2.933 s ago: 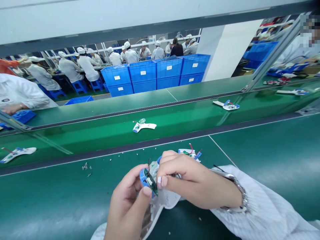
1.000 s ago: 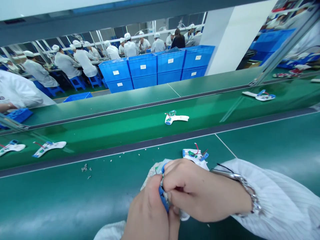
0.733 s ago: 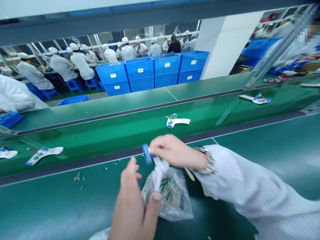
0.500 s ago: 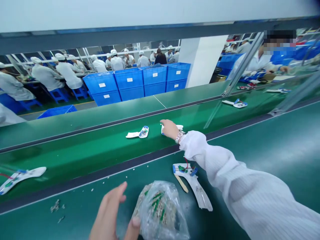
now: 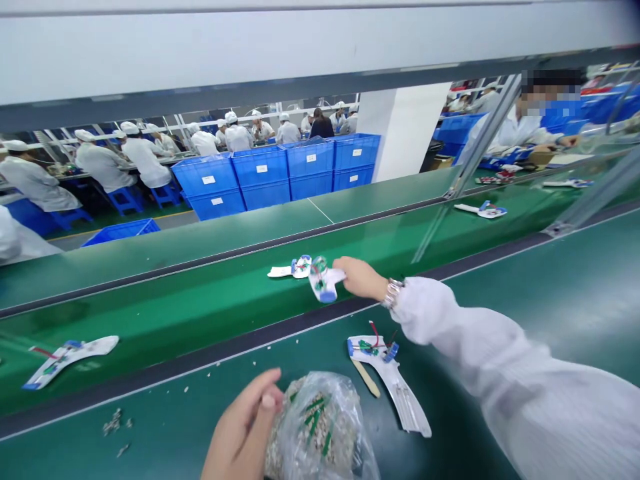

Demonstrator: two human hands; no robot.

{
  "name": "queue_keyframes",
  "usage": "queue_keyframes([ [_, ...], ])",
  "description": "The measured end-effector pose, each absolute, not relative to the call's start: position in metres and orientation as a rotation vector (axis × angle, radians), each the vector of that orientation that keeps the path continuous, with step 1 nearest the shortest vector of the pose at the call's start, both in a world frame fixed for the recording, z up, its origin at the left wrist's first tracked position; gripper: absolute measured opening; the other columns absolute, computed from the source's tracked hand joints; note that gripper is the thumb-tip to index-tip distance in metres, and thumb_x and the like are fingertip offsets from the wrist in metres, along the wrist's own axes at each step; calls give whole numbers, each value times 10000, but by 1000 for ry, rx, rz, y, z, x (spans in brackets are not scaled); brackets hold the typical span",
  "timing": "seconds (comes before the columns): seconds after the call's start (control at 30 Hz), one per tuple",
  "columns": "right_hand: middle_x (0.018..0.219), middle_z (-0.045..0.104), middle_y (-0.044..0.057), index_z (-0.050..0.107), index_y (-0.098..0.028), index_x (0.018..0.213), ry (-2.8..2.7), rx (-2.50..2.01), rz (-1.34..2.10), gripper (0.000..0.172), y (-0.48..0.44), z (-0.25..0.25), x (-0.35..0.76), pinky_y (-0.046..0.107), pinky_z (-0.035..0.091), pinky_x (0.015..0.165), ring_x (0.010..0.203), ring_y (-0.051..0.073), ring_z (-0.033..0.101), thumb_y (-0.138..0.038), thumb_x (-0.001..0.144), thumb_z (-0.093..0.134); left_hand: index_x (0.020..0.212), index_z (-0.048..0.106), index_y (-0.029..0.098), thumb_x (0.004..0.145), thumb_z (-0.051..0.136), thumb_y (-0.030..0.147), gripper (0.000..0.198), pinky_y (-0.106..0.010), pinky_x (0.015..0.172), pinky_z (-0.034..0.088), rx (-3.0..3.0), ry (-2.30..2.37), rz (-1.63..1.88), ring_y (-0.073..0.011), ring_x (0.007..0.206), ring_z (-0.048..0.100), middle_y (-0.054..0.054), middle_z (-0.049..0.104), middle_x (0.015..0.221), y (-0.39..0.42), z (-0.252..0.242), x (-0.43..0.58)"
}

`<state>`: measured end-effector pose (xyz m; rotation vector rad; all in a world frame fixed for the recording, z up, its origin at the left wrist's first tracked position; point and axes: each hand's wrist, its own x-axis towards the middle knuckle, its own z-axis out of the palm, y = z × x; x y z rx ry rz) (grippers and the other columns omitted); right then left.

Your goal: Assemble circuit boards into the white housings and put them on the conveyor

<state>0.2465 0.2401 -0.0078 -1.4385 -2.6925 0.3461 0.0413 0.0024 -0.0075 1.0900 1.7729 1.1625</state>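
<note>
My right hand [image 5: 365, 279] grips the narrow end of a white plastic housing half [image 5: 323, 283] with a blue end and green and red parts inside. It is held up over the green conveyor belt, in front of a similar housing half [image 5: 300, 267] lying there. My left hand [image 5: 245, 427] is beside a clear plastic bag [image 5: 325, 427] of small pale pieces and green strips; its fingers are loosely curved, thumb close to them, nothing seen between. Right of the bag lies another housing half [image 5: 395, 380] with wires, and a tan stick [image 5: 367, 379] next to it.
More housing halves lie on the belt, one [image 5: 73, 360] at left and one [image 5: 483, 210] at right. Small metal pieces [image 5: 114, 422] are scattered on the near bench. A slanted metal post [image 5: 487, 133] stands beyond the belt. Blue crates [image 5: 260, 167] and co-workers are behind.
My right hand has lifted the housing half from the belt and drawn it nearer. My left hand's fingers and thumb have come closer together. The view has shifted slightly.
</note>
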Motion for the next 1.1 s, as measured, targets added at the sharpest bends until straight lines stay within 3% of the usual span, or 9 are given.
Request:
queue_keyframes([
  [0.1, 896, 614, 37, 615, -140, 889, -2864, -891, 462, 64, 183, 3, 241, 312, 451, 823, 878, 162, 563, -129, 849, 566, 1138, 671, 183, 897, 492, 524, 453, -286, 692, 458, 909, 1512, 1250, -168, 657, 562, -19, 637, 767, 11, -9, 45],
  [0.27, 722, 549, 11, 578, -173, 767, -2925, -294, 637, 120, 116, 13, 236, 257, 418, 733, 728, 154, 500, -67, 730, 535, 976, 746, 181, 804, 623, 540, 417, -243, 544, 380, 803, 1126, 1114, -137, 552, 449, 12, 527, 580, -1, 4, 62],
  [0.4, 735, 563, 19, 605, -158, 818, -2911, -118, 737, 189, 99, 13, 234, 269, 426, 746, 717, 160, 511, -44, 682, 539, 897, 773, 180, 721, 717, 533, 399, -196, 468, 282, 651, 884, 1045, -72, 470, 360, 4, 535, 601, -17, 18, 67],
  [0.67, 756, 611, 56, 658, -113, 857, -2785, 73, 1241, 265, 84, 17, 231, 313, 465, 736, 756, 200, 581, -13, 647, 531, 742, 755, 105, 646, 807, 468, 379, -197, 487, 354, 735, 811, 882, -91, 489, 460, -27, 567, 574, -25, 25, 56],
  [0.77, 888, 678, 95, 647, -94, 885, -2669, 270, 1622, 164, 70, 13, 227, 263, 498, 801, 864, 189, 643, -103, 751, 554, 715, 733, 120, 561, 842, 462, 390, -204, 518, 384, 697, 759, 975, -106, 527, 491, -30, 584, 597, -30, 26, 58],
  [0.83, 974, 683, 121, 633, -75, 969, -2547, 389, 1888, 238, 59, 7, 226, 231, 508, 808, 922, 181, 657, -247, 852, 518, 829, 740, 163, 569, 832, 458, 404, -198, 552, 415, 662, 742, 1086, -112, 574, 533, -25, 627, 669, -35, 25, 61],
  [0.9, 1010, 673, 133, 608, -64, 1059, -2427, 378, 2092, 364, 52, 3, 229, 251, 510, 830, 951, 194, 656, -358, 866, 514, 921, 737, 198, 584, 836, 437, 424, -187, 562, 440, 623, 749, 1235, -108, 591, 565, -14, 658, 718, -39, 23, 64],
  [0.97, 979, 677, 109, 614, -87, 1064, -2406, 125, 2071, 355, 51, 4, 236, 280, 509, 832, 924, 200, 652, -342, 819, 578, 902, 740, 193, 586, 858, 399, 396, -175, 564, 454, 593, 785, 1377, -100, 593, 584, -14, 678, 727, -43, 22, 68],
  [1.1, 805, 651, 40, 628, -153, 809, -2152, -829, 1351, 127, 53, 26, 247, 275, 479, 719, 769, 158, 595, -212, 843, 520, 819, 722, 186, 619, 869, 346, 296, -142, 569, 445, 559, 881, 1481, -74, 597, 582, 0, 693, 705, -49, 24, 76],
])
